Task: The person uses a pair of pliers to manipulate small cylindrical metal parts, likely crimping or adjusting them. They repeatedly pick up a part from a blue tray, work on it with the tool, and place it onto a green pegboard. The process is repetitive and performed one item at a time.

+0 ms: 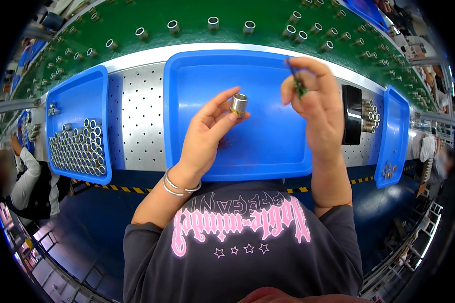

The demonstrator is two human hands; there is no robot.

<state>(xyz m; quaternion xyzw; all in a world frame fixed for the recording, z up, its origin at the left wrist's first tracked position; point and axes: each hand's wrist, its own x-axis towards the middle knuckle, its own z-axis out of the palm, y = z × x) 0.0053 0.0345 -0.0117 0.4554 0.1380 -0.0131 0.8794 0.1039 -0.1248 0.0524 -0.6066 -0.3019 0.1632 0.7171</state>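
Note:
Over the large blue tray (187, 63), my left hand (210, 121) is closed around a short metal sleeve (239, 102). The sleeve is a shiny silver cylinder with its round open end facing up and a yellowish band near the bottom. Higher and to the right, my right hand (318, 88) is raised near the tray's far right corner, its fingers pinched on a slim dark tool (297, 78) with a green part. Motion blur hides the tool's exact kind. The tool and the sleeve are apart.
A blue tray (107, 126) at left holds many sleeves in rows. At right are a black box (351, 113), stacked sleeves (371, 121) and another blue tray (389, 136) with small parts. Sleeves stand along the green belt (194, 36) behind. A person (28, 187) sits far left.

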